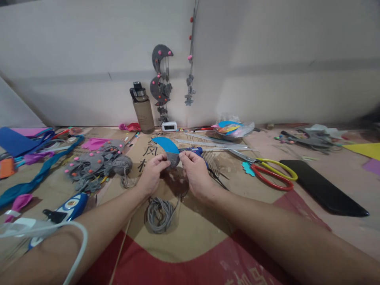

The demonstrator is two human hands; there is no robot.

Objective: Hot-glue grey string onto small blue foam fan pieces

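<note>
Between my hands is a blue crescent-shaped piece [166, 144], its lower part covered in grey yarn [173, 158]. My left hand [154, 169] is closed in a pinch at the lower left edge of the crescent. On the other side my right hand [196, 169] has thumb and forefinger pressed together by the wrapped part; whether they grip the crescent or only the yarn is hard to see. A loose coil of grey yarn [160, 215] lies on the cardboard below, with a strand rising toward my right hand.
Large scissors [272, 174] and a black slab [323, 186] lie to the right. At left are yarn-covered crescents with pom-poms [89, 162], a yarn ball [122, 164] and a blue-white tool [69, 206]. A bottle [143, 111] stands at the back, near a filled dish [233, 132].
</note>
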